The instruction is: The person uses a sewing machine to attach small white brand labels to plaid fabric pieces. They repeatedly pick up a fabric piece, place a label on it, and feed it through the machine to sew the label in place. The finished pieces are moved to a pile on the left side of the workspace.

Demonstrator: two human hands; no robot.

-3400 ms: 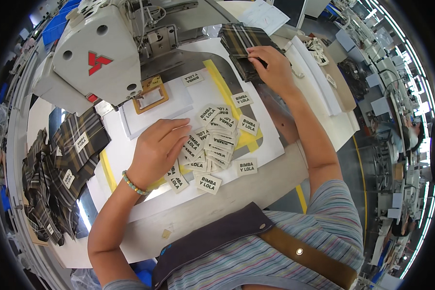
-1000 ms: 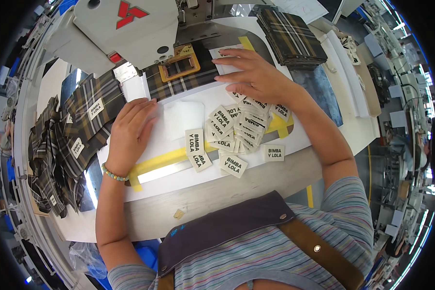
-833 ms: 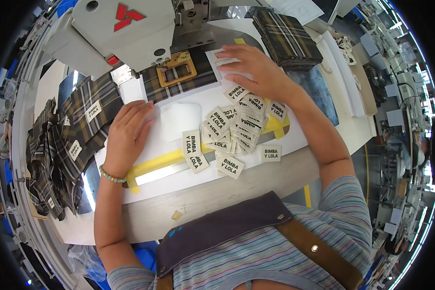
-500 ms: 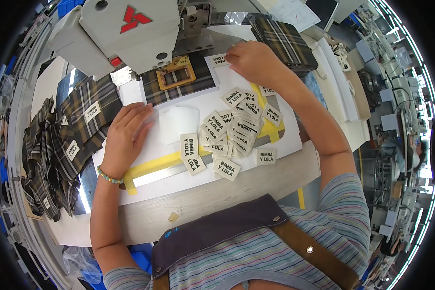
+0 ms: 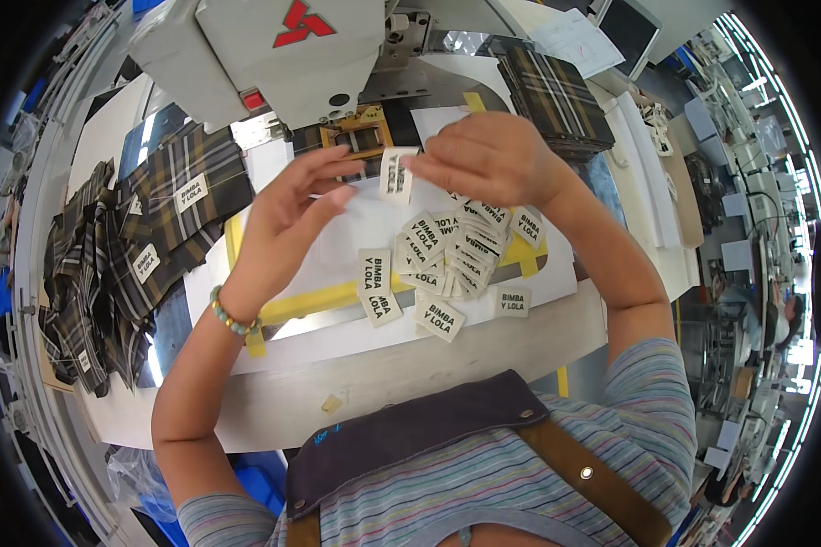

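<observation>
My right hand (image 5: 483,164) pinches a small white printed label (image 5: 397,178), raised in front of the sewing machine (image 5: 255,55). My left hand (image 5: 296,205) is just left of that label, fingers apart and curved toward it. Behind them a yellow frame (image 5: 356,128) sits under the machine head on dark plaid fabric (image 5: 307,140), partly hidden by my hands. A loose pile of similar labels (image 5: 470,251) lies below my right hand on a white sheet with yellow tape (image 5: 296,308).
Plaid pieces (image 5: 132,228) with labels on them are heaped at the left. A stack of folded plaid fabric (image 5: 556,100) lies at the back right, beside papers (image 5: 575,41). A blue bin (image 5: 265,483) is below the table. A co-worker (image 5: 784,310) is at the far right.
My right hand has picked up a label from beside the frame and brought it toward me and leftward. My left hand has risen from the sheet toward it.
</observation>
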